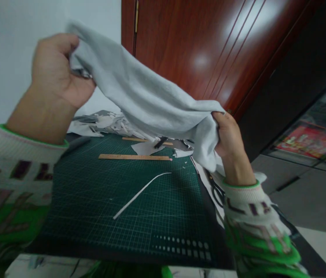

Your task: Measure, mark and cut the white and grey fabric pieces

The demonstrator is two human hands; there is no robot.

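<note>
Grey cloth (151, 94) was held up in the air over the mat, stretched between two hands and sloped from a higher left end to a lower right end, with a loose fold hanging at the right. Its left end, slightly blurred, was gripped in the curled fingers of the left hand (57, 73); its right end was pinched by the right hand (230, 137), though how the fingers hidden by the fabric were placed could not be told. Below, a green cutting mat (84, 193) was marked with a fine grid, and a thin white strip (139, 193), bent at its far end, was laid across it. Farther off, a wooden ruler (134, 157) was set crosswise, with a second ruler (129, 139) beyond it, partly covered by a pale piece (144, 148). Scraps (105, 122) were heaped at the far left. Black-handled scissors (212, 189) were partly seen near the right wrist. Beyond everything, a reddish-brown door (180, 46) was seen.
</note>
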